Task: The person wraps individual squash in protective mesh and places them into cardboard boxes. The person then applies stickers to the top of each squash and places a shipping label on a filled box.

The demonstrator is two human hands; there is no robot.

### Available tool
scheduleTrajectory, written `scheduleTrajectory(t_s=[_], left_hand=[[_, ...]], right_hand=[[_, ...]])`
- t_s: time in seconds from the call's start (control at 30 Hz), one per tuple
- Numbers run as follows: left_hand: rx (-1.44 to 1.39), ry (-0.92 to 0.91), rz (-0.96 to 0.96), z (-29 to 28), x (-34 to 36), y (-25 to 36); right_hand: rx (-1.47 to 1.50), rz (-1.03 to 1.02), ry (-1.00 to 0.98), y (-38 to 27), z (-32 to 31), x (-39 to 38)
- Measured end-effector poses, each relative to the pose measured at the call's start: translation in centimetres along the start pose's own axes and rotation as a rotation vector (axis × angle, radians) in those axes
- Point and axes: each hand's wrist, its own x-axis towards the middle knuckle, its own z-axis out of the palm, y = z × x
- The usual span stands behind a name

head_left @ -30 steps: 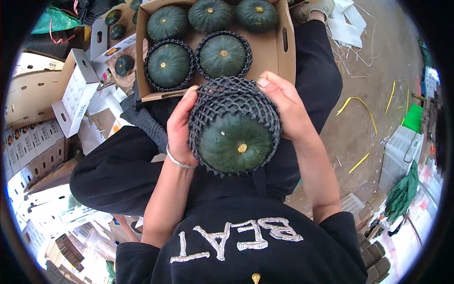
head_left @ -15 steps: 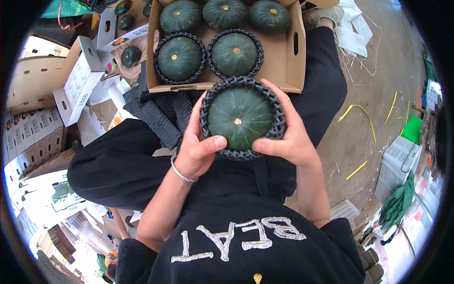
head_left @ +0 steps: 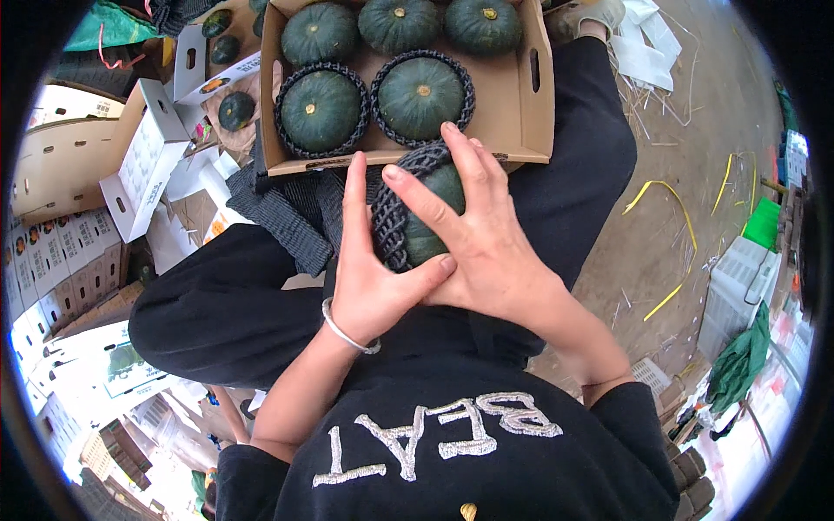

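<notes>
Between my hands, over my lap, is a dark green squash (head_left: 426,241) in a black foam net (head_left: 393,233), turned so that the net's side shows. My left hand (head_left: 372,278) cups it from the left, index finger extended and thumb across its lower part. My right hand (head_left: 482,252) grips it from the right, fingers spread over its top and hiding much of it. Just beyond, a cardboard box (head_left: 539,95) holds several squashes: bare ones (head_left: 320,35) in the back row and two netted ones (head_left: 420,104) in the front row, nearest my fingertips.
Loose dark nets (head_left: 278,213) lie left of my hands. White cartons (head_left: 148,161), stacked boxes (head_left: 65,265) and small loose squashes (head_left: 234,111) fill the left. On the right floor lie yellow straps (head_left: 686,217), paper scraps (head_left: 643,43) and a plastic crate (head_left: 734,295). Another person's arm (head_left: 230,408) shows lower left.
The held squash has turned from stem-up to side-on. My right hand has moved over its top, fingers spreading, and my left index finger has straightened. The box's squashes look unchanged.
</notes>
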Motion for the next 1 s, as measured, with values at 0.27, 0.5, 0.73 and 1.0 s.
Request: scheduleTrajectory(t_s=[0.27, 0.5, 0.73, 1.0], left_hand=[[1.087, -0.049, 0.688, -0.8, 13.1, -1.2], [1.537, -0.163, 0.298, 1.7, 15.0, -2.7], [1.025, 0.121, 0.664, -2.1, 15.3, -3.2], [1.162, 0.011, 0.336, -5.3, 2.5, -7.7]], right_hand=[[-0.12, 0.014, 0.185, 5.7, -6.8, 3.0], [-0.869, 0.161, -0.115, 9.9, -2.3, 6.7], [-0.658, -0.016, -0.101, 12.0, -1.0, 6.4], [-0.066, -0.138, 0.076, 3.1, 2.1, 0.2]])
